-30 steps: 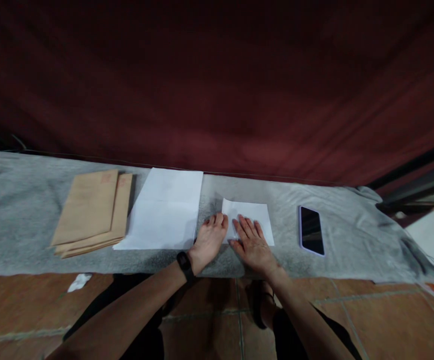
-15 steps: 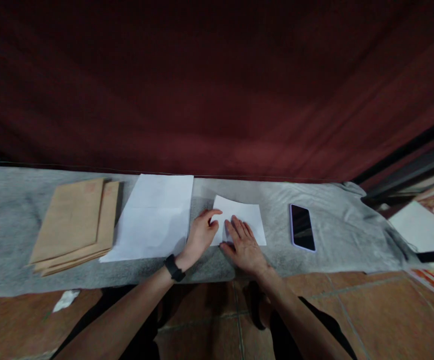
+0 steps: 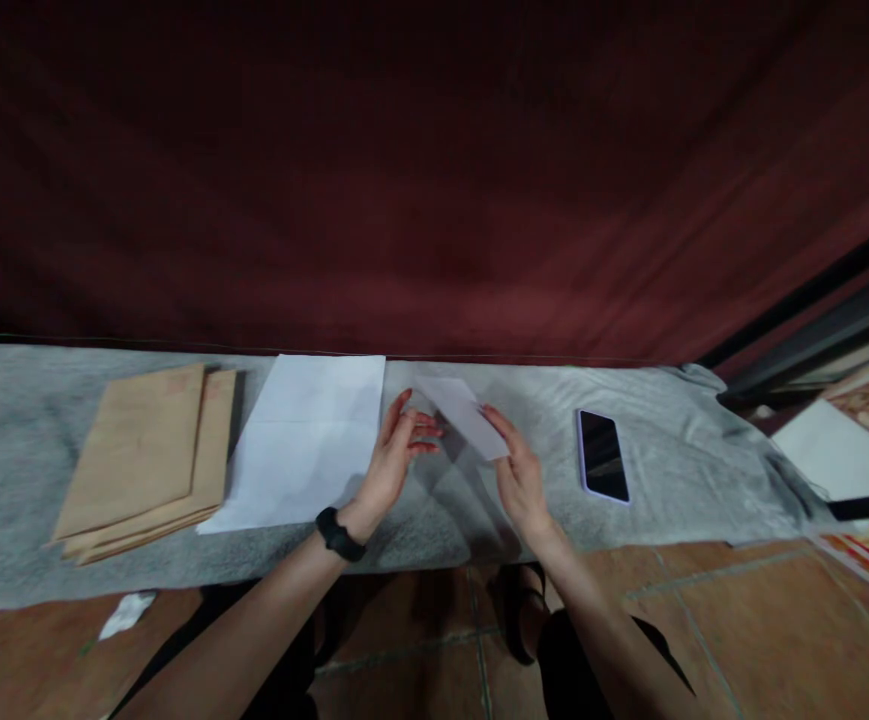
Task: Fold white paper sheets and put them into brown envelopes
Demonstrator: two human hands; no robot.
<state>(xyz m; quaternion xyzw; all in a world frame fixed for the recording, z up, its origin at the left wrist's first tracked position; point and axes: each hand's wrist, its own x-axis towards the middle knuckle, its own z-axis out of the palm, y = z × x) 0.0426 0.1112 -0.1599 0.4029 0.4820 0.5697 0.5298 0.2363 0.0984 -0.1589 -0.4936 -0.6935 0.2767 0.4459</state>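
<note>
A folded sheet of white paper [image 3: 465,412] is raised and tilted above the grey cloth, its far end blurred by motion. My right hand [image 3: 518,470] grips its near right end between thumb and fingers. Just left of the paper, my left hand [image 3: 398,450] hovers with its fingers apart, holding nothing; a dark band circles that wrist. Larger white sheets [image 3: 310,440] with a faint crease across them lie flat to the left of my left hand.
Several brown paper envelopes [image 3: 138,450] lie stacked at the far left. A phone [image 3: 603,456] in a pale purple case rests to the right. Grey cloth [image 3: 674,450] covers the bench beneath them. Behind it hangs a dark red curtain [image 3: 434,200]. A crumpled tissue [image 3: 127,614] lies on the tiled floor.
The folded paper, flat under both hands before, is now lifted and tilted in my right hand. My left hand has come off it and opened.
</note>
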